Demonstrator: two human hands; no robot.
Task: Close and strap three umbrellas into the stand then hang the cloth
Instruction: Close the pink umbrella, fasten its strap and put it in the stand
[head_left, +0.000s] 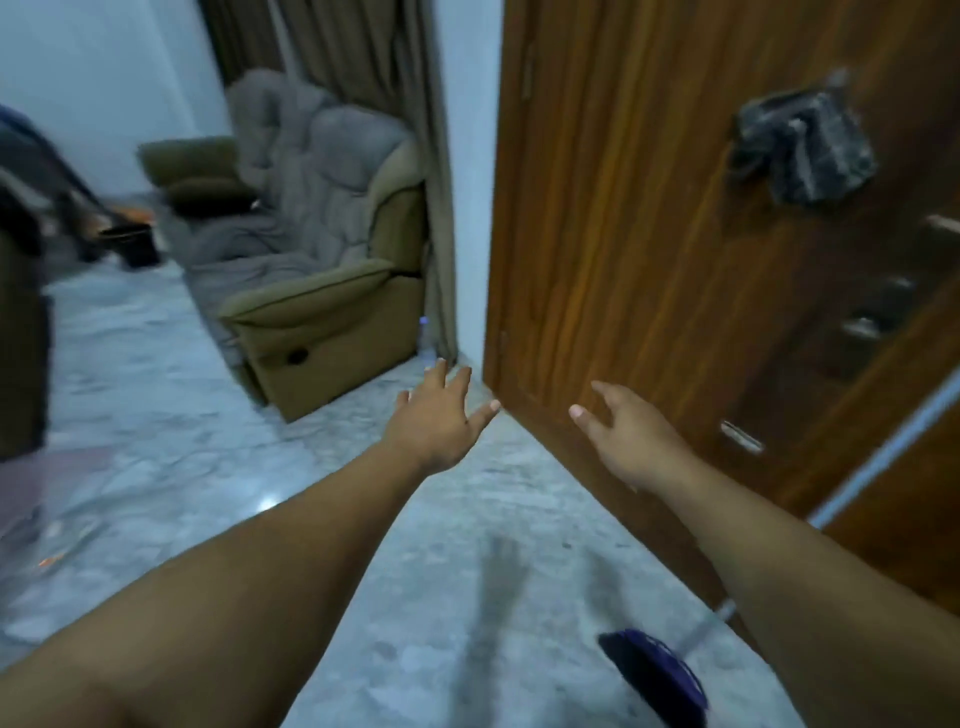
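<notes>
A dark grey mottled cloth (802, 145) hangs high on the wooden door (649, 234), bunched on a handle or hook. My left hand (441, 415) reaches forward over the floor with fingers spread, holding nothing. My right hand (628, 436) is stretched out beside it near the door's lower edge, fingers loosely extended and empty. At the far left a blurred dark bundle (47, 176) leans over a black bucket-like stand (132, 241); whether it is umbrellas is unclear.
A brown recliner (322, 291) draped with a grey blanket stands against the curtain. A small bottle (426, 343) sits by the wall corner. A dark blue object (660, 675) with a pale stick lies on the marble floor (156, 426) near my right arm.
</notes>
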